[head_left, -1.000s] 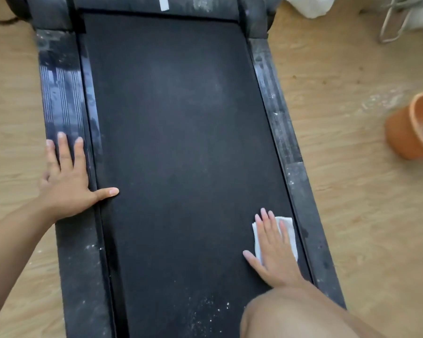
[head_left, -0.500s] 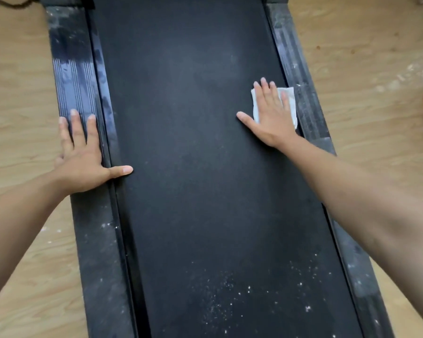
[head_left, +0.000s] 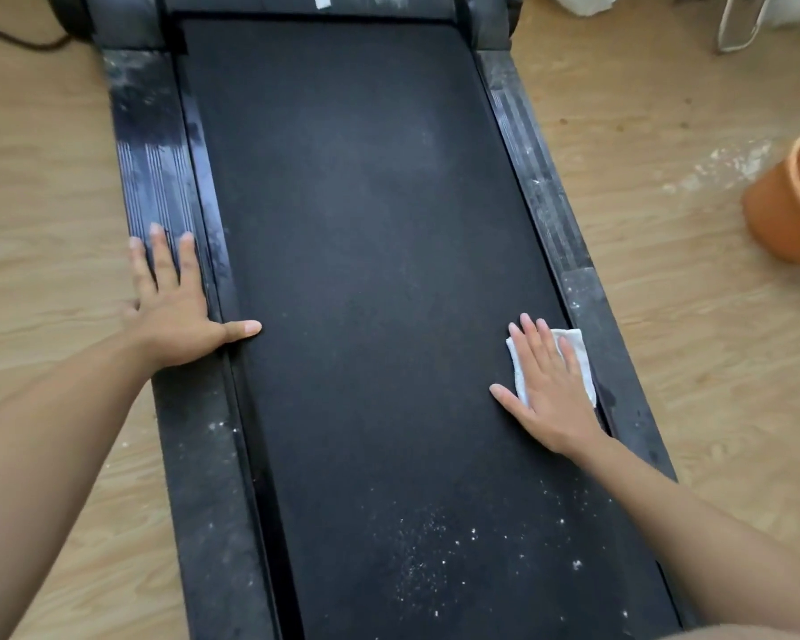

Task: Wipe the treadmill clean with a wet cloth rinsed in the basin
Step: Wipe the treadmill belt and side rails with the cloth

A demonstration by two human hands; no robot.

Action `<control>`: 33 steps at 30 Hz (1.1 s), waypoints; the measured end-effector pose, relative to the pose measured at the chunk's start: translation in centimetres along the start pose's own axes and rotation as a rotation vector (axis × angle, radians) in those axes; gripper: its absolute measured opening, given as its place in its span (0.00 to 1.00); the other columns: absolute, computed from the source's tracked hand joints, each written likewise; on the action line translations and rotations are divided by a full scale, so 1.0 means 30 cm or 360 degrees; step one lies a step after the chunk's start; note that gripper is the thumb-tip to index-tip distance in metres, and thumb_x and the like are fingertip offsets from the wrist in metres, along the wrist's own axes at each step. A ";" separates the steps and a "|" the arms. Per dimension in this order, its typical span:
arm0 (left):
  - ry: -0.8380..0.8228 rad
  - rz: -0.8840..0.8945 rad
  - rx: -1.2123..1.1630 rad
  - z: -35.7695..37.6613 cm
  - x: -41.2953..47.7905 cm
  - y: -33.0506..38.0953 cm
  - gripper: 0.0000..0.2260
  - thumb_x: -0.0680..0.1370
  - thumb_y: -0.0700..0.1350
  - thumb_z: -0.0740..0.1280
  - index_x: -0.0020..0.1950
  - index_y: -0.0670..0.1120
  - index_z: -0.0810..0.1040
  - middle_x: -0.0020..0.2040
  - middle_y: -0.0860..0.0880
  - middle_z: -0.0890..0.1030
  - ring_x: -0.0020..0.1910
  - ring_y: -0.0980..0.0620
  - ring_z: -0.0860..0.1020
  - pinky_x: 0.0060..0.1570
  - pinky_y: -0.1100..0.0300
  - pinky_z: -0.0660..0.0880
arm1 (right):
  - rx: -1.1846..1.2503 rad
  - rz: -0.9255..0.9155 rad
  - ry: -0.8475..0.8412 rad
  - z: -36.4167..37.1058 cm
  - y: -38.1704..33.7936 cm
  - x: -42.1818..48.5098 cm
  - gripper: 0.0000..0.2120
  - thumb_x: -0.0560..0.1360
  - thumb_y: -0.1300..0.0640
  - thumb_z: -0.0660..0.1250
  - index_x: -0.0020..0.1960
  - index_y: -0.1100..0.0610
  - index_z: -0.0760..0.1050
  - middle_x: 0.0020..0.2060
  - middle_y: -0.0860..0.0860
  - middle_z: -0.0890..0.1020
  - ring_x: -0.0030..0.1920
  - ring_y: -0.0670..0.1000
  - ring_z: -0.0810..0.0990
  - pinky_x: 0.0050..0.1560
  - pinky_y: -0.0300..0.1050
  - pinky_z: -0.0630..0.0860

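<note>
Orange basin sits on the wooden floor at the right edge of the frame. It is round and smooth and partly cut off, and I cannot tell what is in it. Down the middle runs the treadmill, with a flat black belt that looks rough and dusty ridged rails on each side. White specks dot the belt near the bottom. A small white cloth, folded into a rectangle, lies at the belt's right edge, lower right of centre. The right hand presses flat on it, fingers straight. The left hand lies flat on the left rail, fingers spread wide, thumb on the belt, holding nothing.
</note>
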State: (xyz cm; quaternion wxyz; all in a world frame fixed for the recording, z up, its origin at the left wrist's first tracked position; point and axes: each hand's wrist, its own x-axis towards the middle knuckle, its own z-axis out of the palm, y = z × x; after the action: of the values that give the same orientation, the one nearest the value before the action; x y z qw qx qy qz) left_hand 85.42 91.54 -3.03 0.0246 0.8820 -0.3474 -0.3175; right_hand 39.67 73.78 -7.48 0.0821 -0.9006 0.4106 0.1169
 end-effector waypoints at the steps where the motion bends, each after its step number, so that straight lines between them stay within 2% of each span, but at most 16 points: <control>1: 0.0001 0.0000 0.0009 0.004 0.002 -0.002 0.66 0.63 0.76 0.71 0.82 0.53 0.30 0.80 0.51 0.24 0.79 0.47 0.25 0.78 0.34 0.48 | 0.0041 0.0030 0.0024 0.006 -0.003 -0.004 0.41 0.82 0.30 0.48 0.87 0.51 0.43 0.86 0.46 0.40 0.85 0.49 0.37 0.84 0.60 0.42; 4: 0.0006 -0.0003 0.0013 0.005 0.005 -0.002 0.66 0.64 0.76 0.72 0.82 0.53 0.29 0.80 0.53 0.24 0.79 0.48 0.24 0.78 0.33 0.50 | 0.0156 0.0115 0.0074 0.019 -0.025 -0.009 0.41 0.82 0.30 0.47 0.87 0.50 0.40 0.85 0.45 0.38 0.84 0.48 0.35 0.84 0.57 0.38; 6: 0.0021 -0.0011 0.0005 0.010 0.005 -0.001 0.66 0.65 0.76 0.72 0.82 0.53 0.29 0.80 0.53 0.24 0.79 0.48 0.25 0.78 0.34 0.50 | 0.0393 0.0086 0.0054 -0.007 -0.024 -0.021 0.39 0.83 0.33 0.52 0.86 0.46 0.40 0.85 0.44 0.38 0.84 0.45 0.35 0.83 0.52 0.36; 9: 0.0034 -0.0026 0.0024 0.025 0.008 -0.001 0.66 0.65 0.75 0.73 0.82 0.53 0.30 0.80 0.52 0.24 0.79 0.48 0.25 0.78 0.34 0.49 | 0.0752 0.0100 0.0053 -0.085 0.057 -0.034 0.33 0.85 0.43 0.63 0.85 0.45 0.53 0.84 0.41 0.56 0.84 0.42 0.51 0.82 0.48 0.51; 12: 0.0006 -0.0021 0.0016 0.020 0.007 0.006 0.65 0.65 0.75 0.73 0.83 0.53 0.30 0.80 0.53 0.24 0.79 0.49 0.24 0.77 0.33 0.50 | 0.0397 0.0112 0.0088 -0.131 0.149 -0.005 0.24 0.81 0.52 0.72 0.75 0.51 0.73 0.67 0.48 0.77 0.71 0.55 0.73 0.70 0.53 0.65; 14: 0.0011 -0.0035 0.0006 0.023 0.009 0.002 0.66 0.64 0.74 0.73 0.83 0.53 0.30 0.80 0.53 0.24 0.79 0.49 0.24 0.77 0.31 0.50 | 0.0241 0.0055 -0.0028 -0.155 0.155 0.045 0.12 0.78 0.52 0.75 0.61 0.51 0.82 0.51 0.47 0.78 0.59 0.57 0.76 0.59 0.50 0.64; 16: -0.0008 -0.0030 -0.0006 0.015 0.008 0.003 0.66 0.64 0.74 0.74 0.83 0.53 0.30 0.80 0.53 0.24 0.78 0.49 0.24 0.77 0.32 0.49 | 0.0286 0.0029 -0.0181 -0.218 0.141 0.099 0.04 0.77 0.52 0.77 0.48 0.49 0.82 0.42 0.45 0.77 0.50 0.54 0.77 0.51 0.48 0.66; 18: -0.0017 -0.0028 0.0016 0.014 0.007 0.002 0.66 0.64 0.74 0.74 0.82 0.53 0.30 0.80 0.53 0.24 0.78 0.48 0.23 0.78 0.32 0.47 | 0.0475 -0.0032 -0.0203 -0.295 0.132 0.160 0.08 0.76 0.55 0.78 0.45 0.48 0.79 0.42 0.45 0.76 0.45 0.48 0.77 0.47 0.47 0.68; 21: -0.0024 -0.0022 0.0015 0.010 0.008 0.005 0.66 0.64 0.74 0.73 0.83 0.52 0.31 0.80 0.52 0.24 0.78 0.47 0.24 0.79 0.34 0.45 | 0.0609 -0.0142 -0.0012 -0.430 0.129 0.288 0.15 0.77 0.61 0.76 0.43 0.43 0.76 0.40 0.47 0.76 0.40 0.44 0.74 0.43 0.47 0.67; 23: -0.0002 -0.0016 0.0039 0.010 0.010 0.006 0.66 0.63 0.75 0.71 0.83 0.51 0.31 0.80 0.50 0.25 0.79 0.46 0.24 0.79 0.36 0.45 | 0.0558 -0.0227 0.0257 -0.514 0.115 0.385 0.16 0.77 0.66 0.73 0.43 0.45 0.76 0.37 0.49 0.76 0.40 0.49 0.76 0.41 0.48 0.64; 25: 0.0016 -0.0017 0.0056 0.014 0.016 0.004 0.66 0.63 0.76 0.70 0.83 0.50 0.31 0.81 0.49 0.25 0.79 0.46 0.25 0.79 0.37 0.44 | 0.0412 -0.0293 0.0620 -0.595 0.106 0.465 0.05 0.77 0.67 0.70 0.47 0.58 0.79 0.41 0.54 0.78 0.44 0.60 0.76 0.42 0.49 0.64; 26: 0.0020 -0.0017 0.0060 0.016 0.019 0.002 0.66 0.63 0.76 0.71 0.83 0.50 0.31 0.80 0.49 0.25 0.79 0.46 0.24 0.79 0.37 0.44 | 0.0321 -0.0333 0.0779 -0.623 0.111 0.501 0.03 0.78 0.66 0.68 0.49 0.61 0.79 0.43 0.57 0.79 0.46 0.61 0.76 0.44 0.51 0.67; 28: 0.0028 -0.0010 0.0051 0.019 0.023 0.001 0.66 0.64 0.75 0.72 0.83 0.51 0.31 0.80 0.51 0.24 0.78 0.47 0.24 0.79 0.37 0.45 | 0.0184 -0.0346 0.0984 -0.628 0.103 0.550 0.10 0.76 0.65 0.62 0.53 0.61 0.80 0.48 0.61 0.79 0.50 0.62 0.75 0.49 0.55 0.72; 30: 0.0033 0.0005 0.0036 0.024 0.029 -0.003 0.65 0.64 0.75 0.71 0.83 0.52 0.30 0.79 0.53 0.22 0.77 0.49 0.22 0.79 0.37 0.45 | 0.0131 -0.0377 0.0963 -0.560 0.091 0.569 0.14 0.73 0.65 0.59 0.53 0.60 0.80 0.48 0.62 0.79 0.49 0.64 0.76 0.47 0.57 0.75; 31: 0.0028 0.0012 0.0031 0.026 0.034 -0.006 0.65 0.64 0.75 0.71 0.82 0.53 0.30 0.77 0.54 0.21 0.76 0.51 0.21 0.79 0.37 0.46 | 0.0136 -0.0342 0.0818 -0.500 0.078 0.565 0.14 0.72 0.65 0.60 0.54 0.59 0.80 0.49 0.61 0.79 0.50 0.66 0.76 0.46 0.58 0.76; 33: 0.0011 0.0018 0.0022 0.020 0.041 -0.011 0.65 0.63 0.76 0.70 0.82 0.53 0.29 0.74 0.56 0.18 0.72 0.53 0.19 0.79 0.37 0.46 | 0.0138 -0.0113 0.0320 -0.376 0.034 0.526 0.18 0.73 0.62 0.64 0.63 0.54 0.75 0.57 0.58 0.77 0.59 0.65 0.75 0.50 0.60 0.79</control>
State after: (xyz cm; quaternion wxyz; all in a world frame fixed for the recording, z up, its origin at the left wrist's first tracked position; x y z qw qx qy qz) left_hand 85.95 91.11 -4.26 0.0216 0.8813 -0.3544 -0.3118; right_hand 50.53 59.00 -1.10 0.0835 -0.9174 0.3892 0.0052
